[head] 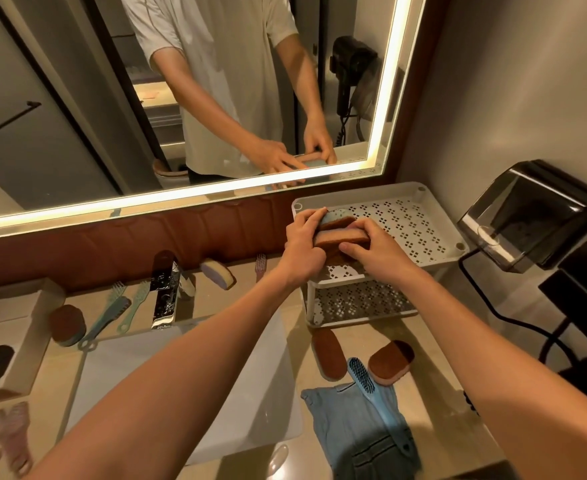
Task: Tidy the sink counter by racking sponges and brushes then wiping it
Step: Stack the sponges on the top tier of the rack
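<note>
two hands on stacked sponges, rack's 9 o'clock corner

left hand (304, 237) and right hand (371, 247) each grip an end of the brown rectangular sponges with blue backing (342, 237). long axis runs 9-to-3, over the white perforated plastic rack (417, 230) top tray. free tray space at 2 o'clock, right hand nearer.

Pink brushes (11, 433) are blurred; the blue cloth (340, 431) runs off the bottom.

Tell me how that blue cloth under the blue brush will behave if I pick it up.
Probably floppy: the blue cloth lies crumpled in folds. Thin-looking, so likely light. The blue brush resting on it would likely slide off.
</note>
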`<action>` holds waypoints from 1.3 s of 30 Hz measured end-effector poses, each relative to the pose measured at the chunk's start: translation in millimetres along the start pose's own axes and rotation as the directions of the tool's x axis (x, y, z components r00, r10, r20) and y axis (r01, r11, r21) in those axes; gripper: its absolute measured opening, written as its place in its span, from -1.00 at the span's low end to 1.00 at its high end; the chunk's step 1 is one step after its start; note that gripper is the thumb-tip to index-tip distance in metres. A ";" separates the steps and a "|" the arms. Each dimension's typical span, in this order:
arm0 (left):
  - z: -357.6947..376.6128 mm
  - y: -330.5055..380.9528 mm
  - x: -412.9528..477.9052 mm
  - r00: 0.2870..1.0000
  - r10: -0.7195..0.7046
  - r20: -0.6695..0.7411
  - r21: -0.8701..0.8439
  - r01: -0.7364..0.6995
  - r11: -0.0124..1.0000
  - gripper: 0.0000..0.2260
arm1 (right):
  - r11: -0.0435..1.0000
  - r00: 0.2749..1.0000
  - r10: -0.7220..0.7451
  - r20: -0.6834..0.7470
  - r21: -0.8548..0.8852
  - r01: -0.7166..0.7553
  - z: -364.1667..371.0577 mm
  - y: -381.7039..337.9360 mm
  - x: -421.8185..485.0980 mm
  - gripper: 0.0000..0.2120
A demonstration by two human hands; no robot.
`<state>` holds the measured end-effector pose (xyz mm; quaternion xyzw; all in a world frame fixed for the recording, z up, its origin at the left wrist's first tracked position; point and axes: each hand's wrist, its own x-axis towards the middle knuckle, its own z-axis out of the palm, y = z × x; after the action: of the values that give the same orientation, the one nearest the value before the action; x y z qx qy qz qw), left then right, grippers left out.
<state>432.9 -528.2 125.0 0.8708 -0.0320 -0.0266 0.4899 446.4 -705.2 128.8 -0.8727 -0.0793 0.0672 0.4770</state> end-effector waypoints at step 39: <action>-27.7 2.8 15.5 0.990 0.013 -0.139 0.008 -0.012 1.000 -0.52 | 0.994 0.997 -0.066 -0.027 -0.088 0.064 10.0 -12.1 39.6 -0.63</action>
<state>450.4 -507.3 141.5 0.8721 -0.0031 0.0375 0.4879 482.3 -682.5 132.0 -0.8906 -0.1034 0.0350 0.4415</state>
